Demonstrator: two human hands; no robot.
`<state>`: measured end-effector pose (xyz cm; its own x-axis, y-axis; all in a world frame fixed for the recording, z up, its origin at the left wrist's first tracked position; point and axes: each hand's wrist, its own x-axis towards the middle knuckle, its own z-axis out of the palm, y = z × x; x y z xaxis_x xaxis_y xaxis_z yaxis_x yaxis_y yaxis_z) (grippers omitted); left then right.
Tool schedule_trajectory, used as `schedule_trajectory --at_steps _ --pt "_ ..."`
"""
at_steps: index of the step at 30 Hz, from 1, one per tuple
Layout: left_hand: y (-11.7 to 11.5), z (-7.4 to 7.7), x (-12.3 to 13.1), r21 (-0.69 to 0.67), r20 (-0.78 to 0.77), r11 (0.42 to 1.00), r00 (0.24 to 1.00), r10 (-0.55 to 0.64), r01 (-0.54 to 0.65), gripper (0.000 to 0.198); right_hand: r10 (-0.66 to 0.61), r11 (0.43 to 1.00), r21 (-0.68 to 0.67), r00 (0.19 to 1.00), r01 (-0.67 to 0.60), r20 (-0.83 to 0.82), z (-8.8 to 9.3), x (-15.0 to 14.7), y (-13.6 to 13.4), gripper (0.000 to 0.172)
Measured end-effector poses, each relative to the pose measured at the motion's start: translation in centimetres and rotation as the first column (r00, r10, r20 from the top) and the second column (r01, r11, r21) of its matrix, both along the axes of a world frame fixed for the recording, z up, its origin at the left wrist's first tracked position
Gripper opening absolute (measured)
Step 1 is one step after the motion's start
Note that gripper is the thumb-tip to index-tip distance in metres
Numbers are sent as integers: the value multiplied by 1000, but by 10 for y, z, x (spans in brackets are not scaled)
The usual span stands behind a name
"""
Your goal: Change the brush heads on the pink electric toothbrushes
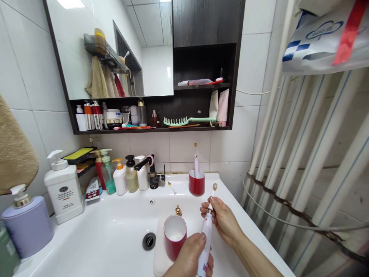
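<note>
My left hand (191,252) is wrapped round the pale pink handle of an electric toothbrush (205,240), held upright and tilted over the sink. At its top, my right hand (223,219) pinches the white base of a brush head (214,187), whose bristles point up. A bit of thin shaft shows between head and handle. Left of the handle, a red cup (175,238) with a white inside stands on a pale mat (160,246) in the sink. Another red cup (197,182) on the back rim holds a second electric toothbrush (196,165).
A loose brush head (172,187) lies on the back rim near the black faucet (154,175). Pump bottles (132,175) line the left rim. The drain (149,241) and a small gold figure (178,210) are in the basin. White pipes (314,154) run along the right.
</note>
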<state>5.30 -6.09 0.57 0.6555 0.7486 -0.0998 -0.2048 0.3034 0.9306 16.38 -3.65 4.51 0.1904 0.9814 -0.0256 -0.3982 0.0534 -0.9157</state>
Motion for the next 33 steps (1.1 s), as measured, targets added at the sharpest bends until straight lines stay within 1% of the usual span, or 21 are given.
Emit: schedule_trajectory --at_steps 4,10,15,22,24,28,29,32,33 --pt "0 -3 1 30 -8 999 1000 26 -26 45 13 1000 14 999 -13 -34 0 -2 0 19" --pt "2 -5 2 67 -11 997 999 44 -43 43 5 1000 -4 997 -5 77 0 -2 1 22" --pt "5 -9 2 112 -4 993 999 48 -48 43 11 1000 -11 995 -10 101 0 -3 0 22" --pt "5 -9 4 85 -3 992 996 94 -93 43 22 1000 0 990 -22 137 -2 -8 -3 24" --pt "5 -11 4 84 -25 990 993 118 -116 44 12 1000 0 990 -13 143 -2 -9 -3 24" --pt "4 -11 5 126 -111 976 975 193 -179 45 -21 1000 -15 988 24 153 -4 -11 -2 23" --pt "4 -10 4 120 -109 978 977 186 -172 45 -20 1000 -17 991 23 135 -5 -11 -1 22" --pt "2 -5 3 34 -44 993 992 115 -113 46 12 1000 -18 998 -11 55 -6 -12 -1 20" --pt "1 -4 3 24 -38 994 993 108 -107 47 10 1000 -16 999 -9 50 -6 -13 -1 20"
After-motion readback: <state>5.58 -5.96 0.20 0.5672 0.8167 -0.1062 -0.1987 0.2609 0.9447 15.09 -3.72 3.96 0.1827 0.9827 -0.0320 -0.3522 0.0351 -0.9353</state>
